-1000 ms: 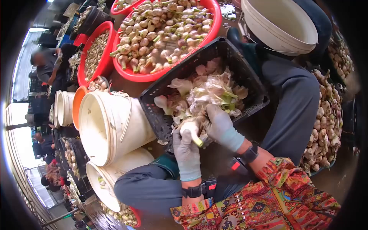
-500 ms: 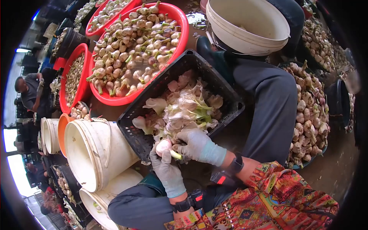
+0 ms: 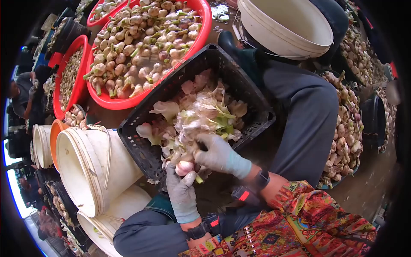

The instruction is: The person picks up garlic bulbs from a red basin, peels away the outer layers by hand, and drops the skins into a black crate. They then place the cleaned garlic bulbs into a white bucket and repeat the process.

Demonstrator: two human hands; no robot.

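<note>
My left hand, in a grey glove, is closed around a pinkish garlic bulb whose green stem points down to the right. Just above and right of the bulb is my right hand, also gloved, with its fingers curled together over the peelings; what they hold, if anything, is hidden. Both hands are at the near edge of a black plastic crate. Papery garlic skins and leaves lie heaped inside it.
A red basin of garlic stands beyond the crate, with more red basins at left. White buckets are at left and a white tub at top. Garlic heaps lie at right. A person is at far left.
My right hand has lifted slightly off the bulb. The bulb has turned in my left hand, showing more of its round side. The whole view has shifted a little.
</note>
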